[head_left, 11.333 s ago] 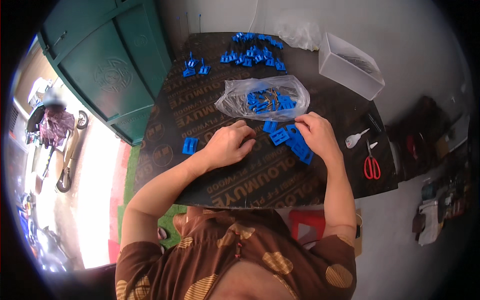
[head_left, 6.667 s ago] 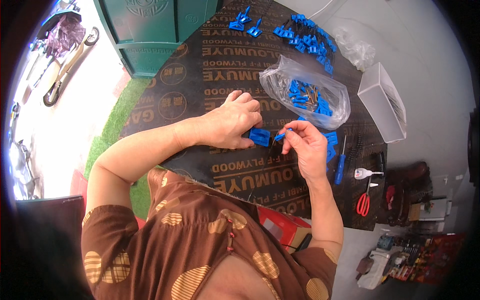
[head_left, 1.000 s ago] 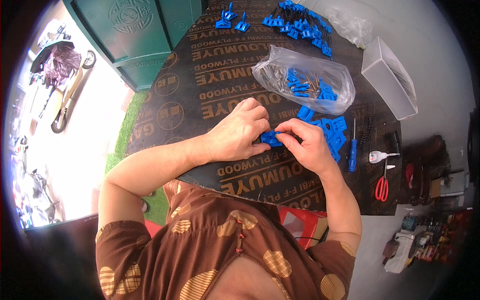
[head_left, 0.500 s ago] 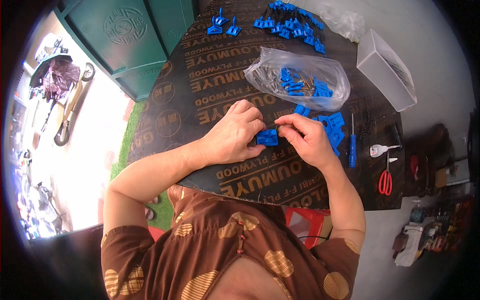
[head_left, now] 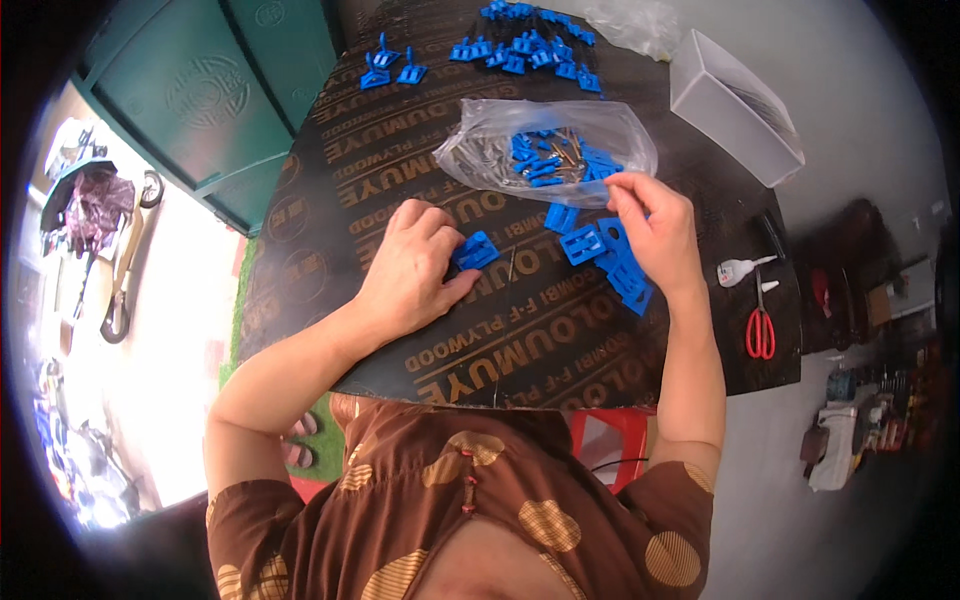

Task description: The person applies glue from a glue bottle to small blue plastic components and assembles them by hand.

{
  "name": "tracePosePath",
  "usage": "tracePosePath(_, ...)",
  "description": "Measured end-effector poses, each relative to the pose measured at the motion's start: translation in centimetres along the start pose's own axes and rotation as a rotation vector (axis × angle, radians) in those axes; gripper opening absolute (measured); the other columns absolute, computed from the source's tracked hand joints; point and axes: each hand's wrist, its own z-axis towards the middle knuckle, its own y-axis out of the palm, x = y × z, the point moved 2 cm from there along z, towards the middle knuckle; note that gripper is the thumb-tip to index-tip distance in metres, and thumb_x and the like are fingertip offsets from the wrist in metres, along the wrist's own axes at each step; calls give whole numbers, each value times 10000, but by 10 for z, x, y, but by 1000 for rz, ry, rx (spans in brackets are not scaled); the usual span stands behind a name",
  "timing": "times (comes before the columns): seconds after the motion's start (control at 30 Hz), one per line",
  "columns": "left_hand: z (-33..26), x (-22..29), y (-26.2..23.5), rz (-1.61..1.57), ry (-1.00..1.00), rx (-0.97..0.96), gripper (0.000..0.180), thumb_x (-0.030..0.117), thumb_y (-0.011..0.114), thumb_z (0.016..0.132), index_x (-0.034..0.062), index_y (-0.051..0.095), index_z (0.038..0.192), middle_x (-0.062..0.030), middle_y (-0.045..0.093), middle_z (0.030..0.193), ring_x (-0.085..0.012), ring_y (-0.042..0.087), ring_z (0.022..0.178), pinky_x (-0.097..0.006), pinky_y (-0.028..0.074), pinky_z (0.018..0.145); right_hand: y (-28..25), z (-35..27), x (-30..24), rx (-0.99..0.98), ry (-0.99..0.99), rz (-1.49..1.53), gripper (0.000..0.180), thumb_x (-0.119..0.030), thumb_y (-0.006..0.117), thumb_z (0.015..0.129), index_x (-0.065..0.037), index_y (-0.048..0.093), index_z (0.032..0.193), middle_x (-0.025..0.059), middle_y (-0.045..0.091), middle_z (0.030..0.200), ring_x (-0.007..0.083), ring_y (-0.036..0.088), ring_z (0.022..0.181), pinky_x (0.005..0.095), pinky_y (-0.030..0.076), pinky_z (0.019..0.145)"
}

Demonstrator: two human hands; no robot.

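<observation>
My left hand [head_left: 412, 262] rests on the table with its fingers around one side of a small blue slotted plastic piece [head_left: 476, 251]. My right hand [head_left: 655, 228] is raised at the near right edge of a clear plastic bag [head_left: 478, 152]. Its thumb and forefinger are brought together; anything between them is too small to make out. Inside the bag lie blue plastic parts [head_left: 540, 160] and thin metal pieces. Several flat blue plates [head_left: 622, 268] lie beside and partly beneath my right hand.
Finished-looking blue pieces with upright stems [head_left: 378, 72] stand far left, and a larger cluster [head_left: 525, 48] sits at the back. A white bin [head_left: 735, 105], a white glue bottle [head_left: 742, 271] and red-handled scissors [head_left: 760, 333] lie on the right. A green door [head_left: 210, 95] borders the left.
My right hand has left the blue piece and moved right and away from me to the bag's edge. My left hand keeps the piece, now tilted. The whole view has shifted somewhat.
</observation>
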Motion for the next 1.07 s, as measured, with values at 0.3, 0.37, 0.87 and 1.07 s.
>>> tracePosePath(0.3, 1, -3, 1, 98, -100, 65, 310, 105, 773, 644, -21, 606, 872, -138, 561, 931, -314, 491, 932, -389, 447, 810, -10, 5, 26, 51, 41, -186, 123, -84, 587, 844, 20, 633, 891, 170, 659, 844, 335, 646, 781, 380, 497, 682)
tracePosePath(0.37, 1, -3, 0, 97, -97, 71, 311, 109, 773, 645, -21, 607, 873, -138, 561, 931, -315, 491, 929, -388, 446, 809, -4, 4, 28, 47, 34, -175, 123, -77, 593, 845, 23, 634, 903, 161, 654, 831, 283, 639, 743, 345, 489, 661)
tracePosePath(0.87, -2, -5, -6, 77, -75, 56, 388, 187, 796, 646, -11, 606, 919, -129, 551, 926, -310, 474, 903, -390, 435, 810, 54, 67, 57, -221, 62, -642, 99, -115, 599, 791, -31, 642, 819, 171, 654, 878, 365, 622, 840, 462, 483, 747)
tracePosePath(1.07, -2, -6, -7, 69, -94, 23, 413, 199, 794, 648, -3, 604, 955, -125, 545, 945, -310, 475, 911, -389, 426, 840, 65, 78, 54, -366, 172, -736, 141, -124, 596, 791, -23, 674, 852, 204, 667, 929, 385, 638, 910, 469, 500, 812)
